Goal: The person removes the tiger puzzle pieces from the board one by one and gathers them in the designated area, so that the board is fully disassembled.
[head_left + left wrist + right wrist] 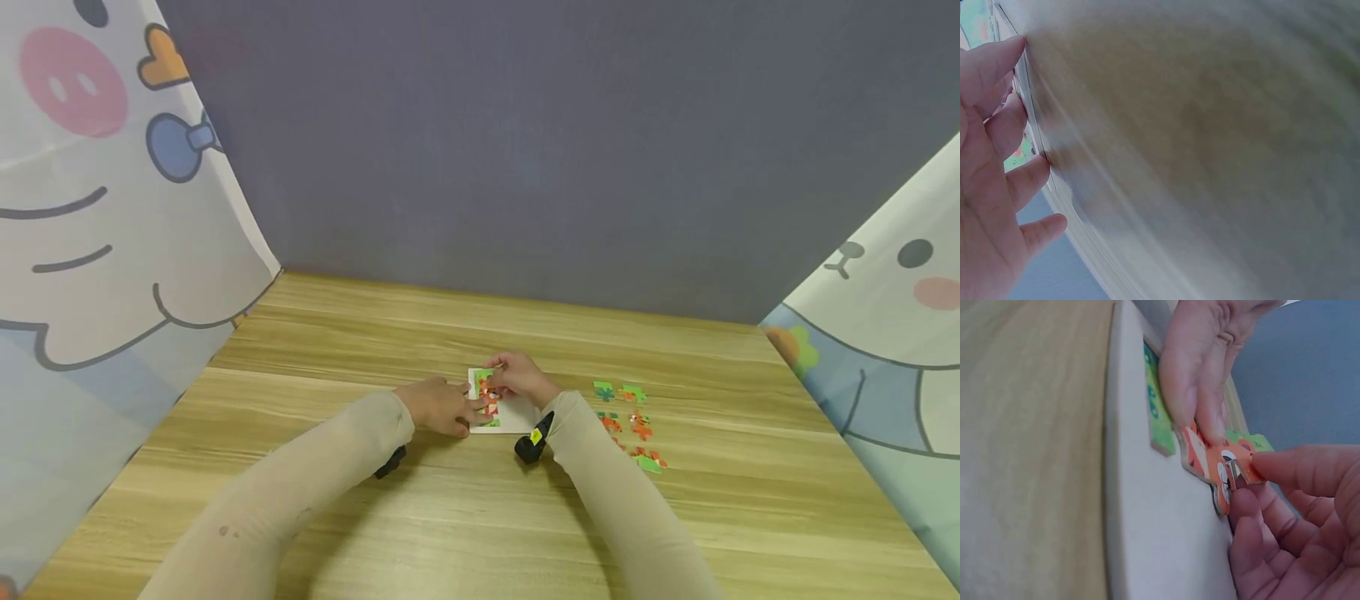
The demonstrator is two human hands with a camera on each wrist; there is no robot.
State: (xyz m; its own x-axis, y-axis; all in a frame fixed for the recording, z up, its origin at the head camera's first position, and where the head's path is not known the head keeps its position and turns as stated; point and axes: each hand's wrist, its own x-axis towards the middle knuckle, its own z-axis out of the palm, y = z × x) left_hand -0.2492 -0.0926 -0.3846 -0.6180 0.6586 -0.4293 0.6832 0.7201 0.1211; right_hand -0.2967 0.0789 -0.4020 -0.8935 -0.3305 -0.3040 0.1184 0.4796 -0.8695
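Observation:
A white puzzle board (517, 417) lies on the table, its left part holding joined jigsaw pieces (483, 407) in green and orange. My left hand (441, 407) rests at the board's left edge. In the right wrist view, the straight fingers of that left hand (1194, 369) touch the pieces on the board. At the far end of the joined pieces, my right hand (523, 379) pinches an orange and green jigsaw piece (1255, 445) between thumb and fingers. Whether this piece lies fully flat in the board cannot be told.
Several loose jigsaw pieces (641, 427) lie in rough rows right of the board, beside the right forearm. Behind the wooden table (450, 517) stands a grey panel (487, 150). Cartoon-printed sheets (97, 183) hang at both sides.

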